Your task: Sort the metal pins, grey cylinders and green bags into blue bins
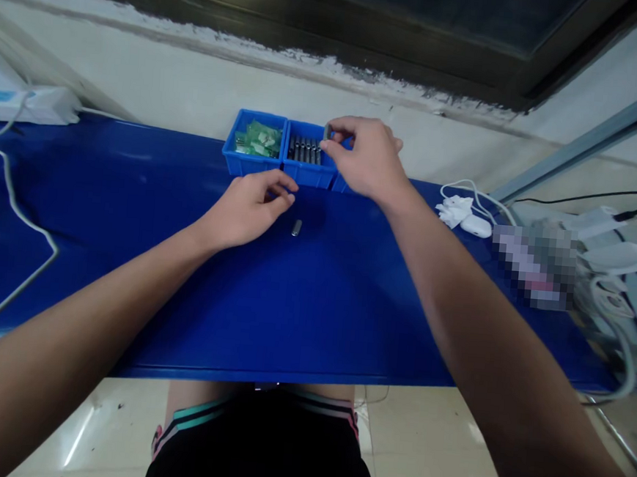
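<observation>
My right hand [366,154] pinches a small grey metal cylinder [327,132] between thumb and fingertips, holding it upright above the right side of the middle blue bin [309,174]. Inside that bin stands a row of similar metal cylinders [303,149]. My left hand [252,207] hovers low over the table with loosely bent fingers, thumb and forefinger apart and nothing visible between them. Just to its right, a single metal cylinder [296,228] lies on the blue tabletop [313,304]. Part of a third blue bin [342,183] shows beneath my right hand, its contents hidden.
Left of the middle bin, another blue bin [252,163] contains green plastic packets [260,138]. A white cable [10,192] runs along the left. On the right are a crumpled tissue [454,210], a white earphone case [476,226] and tangled cables. A wall borders the back.
</observation>
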`<control>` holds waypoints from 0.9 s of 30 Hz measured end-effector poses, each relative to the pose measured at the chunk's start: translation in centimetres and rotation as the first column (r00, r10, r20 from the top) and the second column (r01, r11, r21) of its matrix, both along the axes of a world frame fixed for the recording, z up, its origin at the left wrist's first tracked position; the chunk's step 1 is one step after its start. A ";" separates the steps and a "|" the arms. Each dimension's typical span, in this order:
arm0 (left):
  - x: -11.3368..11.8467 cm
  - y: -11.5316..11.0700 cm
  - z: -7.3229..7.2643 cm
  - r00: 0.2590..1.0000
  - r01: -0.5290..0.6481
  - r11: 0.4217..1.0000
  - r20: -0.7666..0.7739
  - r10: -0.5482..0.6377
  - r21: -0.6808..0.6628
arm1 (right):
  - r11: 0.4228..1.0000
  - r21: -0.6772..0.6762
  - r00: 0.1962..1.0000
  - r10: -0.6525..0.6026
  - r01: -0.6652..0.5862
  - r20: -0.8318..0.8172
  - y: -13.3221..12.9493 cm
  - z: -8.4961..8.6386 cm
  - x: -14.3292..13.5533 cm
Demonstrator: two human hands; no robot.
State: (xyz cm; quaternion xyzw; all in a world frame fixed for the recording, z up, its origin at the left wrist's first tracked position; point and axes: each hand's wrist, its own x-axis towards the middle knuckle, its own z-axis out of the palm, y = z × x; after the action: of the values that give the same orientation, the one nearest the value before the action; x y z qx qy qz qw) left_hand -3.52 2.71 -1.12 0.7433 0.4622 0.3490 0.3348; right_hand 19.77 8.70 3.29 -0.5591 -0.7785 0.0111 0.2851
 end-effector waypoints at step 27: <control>0.1 -0.9 0.4 0.978 0.174 0.968 -0.085 -0.192 -0.181 | 0.932 -0.342 0.945 0.000 0.119 0.328 7.7 0.7 -4.7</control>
State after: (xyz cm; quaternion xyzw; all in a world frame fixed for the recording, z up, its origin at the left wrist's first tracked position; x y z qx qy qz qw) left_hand -3.39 1.78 -0.69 0.7677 0.4366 0.2370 0.4048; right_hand 15.12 16.40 3.98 -0.6193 -0.7820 0.0519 0.0479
